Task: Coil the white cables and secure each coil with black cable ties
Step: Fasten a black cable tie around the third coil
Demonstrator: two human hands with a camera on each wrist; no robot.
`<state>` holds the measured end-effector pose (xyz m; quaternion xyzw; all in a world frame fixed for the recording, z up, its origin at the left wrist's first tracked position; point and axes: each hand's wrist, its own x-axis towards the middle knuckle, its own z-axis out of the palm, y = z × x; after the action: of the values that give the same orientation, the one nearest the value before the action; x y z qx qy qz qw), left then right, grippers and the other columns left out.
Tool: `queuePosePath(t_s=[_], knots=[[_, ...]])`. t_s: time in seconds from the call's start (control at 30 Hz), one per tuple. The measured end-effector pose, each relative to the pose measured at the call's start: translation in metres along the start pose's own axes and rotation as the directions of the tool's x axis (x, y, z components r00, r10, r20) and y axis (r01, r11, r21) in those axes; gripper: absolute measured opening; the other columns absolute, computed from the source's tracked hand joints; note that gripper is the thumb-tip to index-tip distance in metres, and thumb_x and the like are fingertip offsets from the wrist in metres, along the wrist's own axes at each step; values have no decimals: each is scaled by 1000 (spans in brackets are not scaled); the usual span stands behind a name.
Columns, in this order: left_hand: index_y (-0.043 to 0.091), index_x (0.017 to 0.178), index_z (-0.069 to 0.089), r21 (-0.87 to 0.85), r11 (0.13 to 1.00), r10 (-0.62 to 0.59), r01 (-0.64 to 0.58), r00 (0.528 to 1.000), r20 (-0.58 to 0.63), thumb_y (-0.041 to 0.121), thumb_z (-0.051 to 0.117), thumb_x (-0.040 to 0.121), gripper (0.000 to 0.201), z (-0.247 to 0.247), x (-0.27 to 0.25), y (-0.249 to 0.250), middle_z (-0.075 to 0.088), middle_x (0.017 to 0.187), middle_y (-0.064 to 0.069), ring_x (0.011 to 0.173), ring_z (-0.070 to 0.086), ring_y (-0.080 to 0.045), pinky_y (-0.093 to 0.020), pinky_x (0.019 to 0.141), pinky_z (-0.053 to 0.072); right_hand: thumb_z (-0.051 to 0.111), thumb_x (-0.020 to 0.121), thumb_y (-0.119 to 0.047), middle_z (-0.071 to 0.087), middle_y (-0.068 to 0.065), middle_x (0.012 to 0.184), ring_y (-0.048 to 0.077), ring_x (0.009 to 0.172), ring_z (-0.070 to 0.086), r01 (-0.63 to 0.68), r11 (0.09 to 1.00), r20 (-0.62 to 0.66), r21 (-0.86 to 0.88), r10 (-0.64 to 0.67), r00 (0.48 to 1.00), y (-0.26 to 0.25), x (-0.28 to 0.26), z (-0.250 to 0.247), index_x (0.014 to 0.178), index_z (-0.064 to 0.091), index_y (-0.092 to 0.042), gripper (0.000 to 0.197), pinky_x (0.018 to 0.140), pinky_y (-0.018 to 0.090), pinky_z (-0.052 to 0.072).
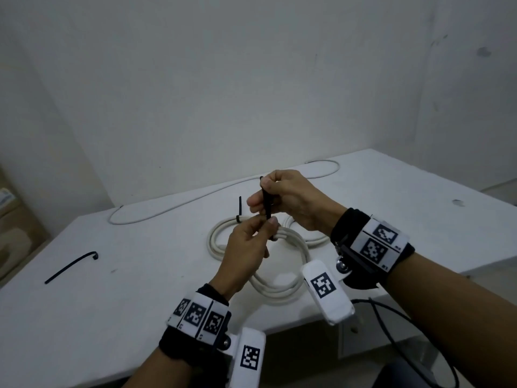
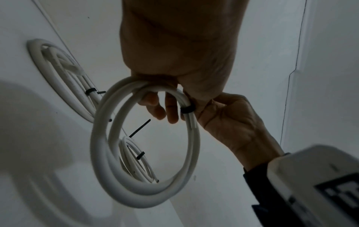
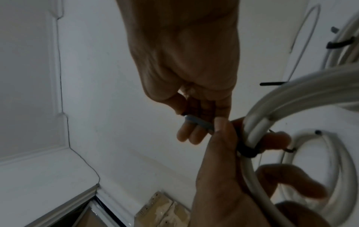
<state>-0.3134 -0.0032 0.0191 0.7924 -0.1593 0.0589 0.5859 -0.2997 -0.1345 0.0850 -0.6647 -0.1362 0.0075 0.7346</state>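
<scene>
Step in hand was cinching: a black tie (image 1: 266, 204) was already looped round the held coil (image 2: 143, 142) and its tail was being drawn through.

The left hand (image 1: 247, 247) grasped the coil at the tie's loop, fingers curled round the strands, with the loop (image 2: 187, 109) seen snug on the bundle in the left wrist view. The right hand (image 1: 291, 198) pinched the tie's free tail just above it, clenched on the strap.

The coil hung lifted off the table (image 1: 391, 191) at centre frame, its ring roughly upright in the wrist view, and the tied spot at the top of the ring under both hands. The tie's long axis ran near vertical in the head view, the tail pointing up and slightly toward the upper left of the frame.

Two other coils (image 2: 64, 73) lay flat on the table behind, each with a black tie on it. One cable (image 1: 223, 189) was not yet coiled, stretched across the far side of the table from centre left to upper right. A spare tie (image 1: 71, 266) lay at the left of the frame, long axis diagonal, its hooked end pointing upper right.

The next move probably called for a steady pull along the tail's axis with the left hand bracing the bundle, so the strands did not slip or spread. Whether the tie was fully tight could not be told.
</scene>
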Motion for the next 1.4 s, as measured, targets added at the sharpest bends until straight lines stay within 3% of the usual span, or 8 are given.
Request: queuePosePath(t_s=[0.13,0.4,0.6,0.7,0.83,0.97,1.13,1.4], knots=[[6,78,69,46,997,69,-69,998,-3,27,55,95,31,3,-3,-1,69,71,-7,60,56,-18,-33,57,45,28,92,3,37,2,58,13,48,34,-131,962,-45,239,145,988,4,3,7,67,36,-14,31,50,26,34],[13,59,47,149,987,50,-55,998,35,45,49,87,42,2,-4,3,45,55,0,55,41,-14,-36,60,33,17,84,6,28,-2,49,10,41,22,-234,900,-136,367,300,944,9,15,6,61,30,-17,35,50,25,25],[7,69,61,142,990,10,-10,1000,0,36,55,93,38,-4,4,4,48,55,4,52,41,-10,-27,57,35,34,96,-5,55,4,67,18,60,54,-144,952,-67,269,168,984,10,9,-5,75,47,-12,26,62,29,46],[11,66,62,-33,992,-123,119,983,-136,29,59,93,33,-20,20,8,47,49,8,41,37,-8,-19,41,29,42,100,-29,71,6,97,21,91,67,-110,991,-19,-75,109,994,12,-3,-16,110,57,-14,23,81,36,49],[14,66,56,-209,949,-273,238,949,-159,36,60,92,34,-42,34,12,43,56,0,41,34,-13,-21,41,30,54,93,-39,68,6,100,15,77,64,-131,918,-5,-373,139,990,31,-27,-13,124,48,-22,36,68,33,51],[8,80,64,-368,882,-361,296,925,-120,39,63,90,33,-44,33,7,50,60,-1,53,47,-14,-28,49,45,49,97,-16,65,8,85,19,50,61,-76,938,-79,-339,52,996,45,-31,-6,135,43,-22,38,44,31,53],[3,81,61,-724,596,-467,347,883,39,20,52,95,24,-49,19,-2,60,79,-14,73,62,-25,-41,78,54,45,98,-8,59,9,74,19,42,54,-89,984,-176,-156,61,982,55,-25,-9,134,47,-11,36,42,33,54],[7,104,67,-228,940,-292,254,944,-152,1,52,93,19,-44,-2,-20,66,74,-16,61,66,-21,-30,56,57,62,90,-8,61,14,72,27,55,65,-106,989,-109,-104,95,989,77,-21,-3,143,35,-9,60,50,35,57]])
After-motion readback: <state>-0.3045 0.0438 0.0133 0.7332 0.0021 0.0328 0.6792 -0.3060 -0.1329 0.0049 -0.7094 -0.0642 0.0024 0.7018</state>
